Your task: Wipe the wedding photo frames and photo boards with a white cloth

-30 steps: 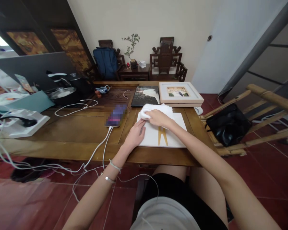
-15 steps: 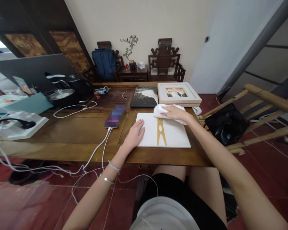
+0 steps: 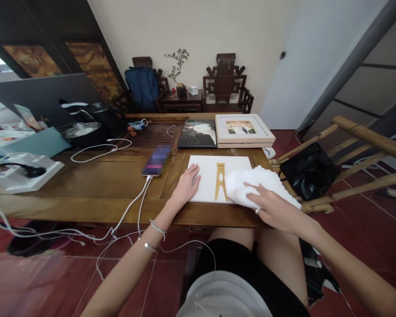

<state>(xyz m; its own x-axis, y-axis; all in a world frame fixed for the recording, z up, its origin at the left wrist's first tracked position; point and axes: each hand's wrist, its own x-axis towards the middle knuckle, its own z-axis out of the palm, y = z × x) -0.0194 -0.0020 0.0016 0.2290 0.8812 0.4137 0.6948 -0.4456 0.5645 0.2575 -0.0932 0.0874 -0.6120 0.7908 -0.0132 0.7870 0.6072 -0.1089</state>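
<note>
A white square panel [image 3: 207,176] with a gold cat figure [image 3: 221,187] lies flat near the front edge of the wooden table [image 3: 95,185]. My left hand [image 3: 186,186] rests flat on the panel's left edge, fingers stretched out. My right hand [image 3: 274,210] presses a white cloth [image 3: 255,187] onto the panel's right front corner, fingers laid over the cloth.
Behind the panel lie a dark photo print [image 3: 198,133] and a white framed photo [image 3: 241,130]. A phone [image 3: 157,160] on a white cable sits to the left. Pots, a power strip and cables fill the left side. A black bag [image 3: 306,171] sits on a bamboo chair at right.
My right hand has dragged the cloth from the panel's far left corner, across its far edge, down to its right front corner. My left hand has stayed put.
</note>
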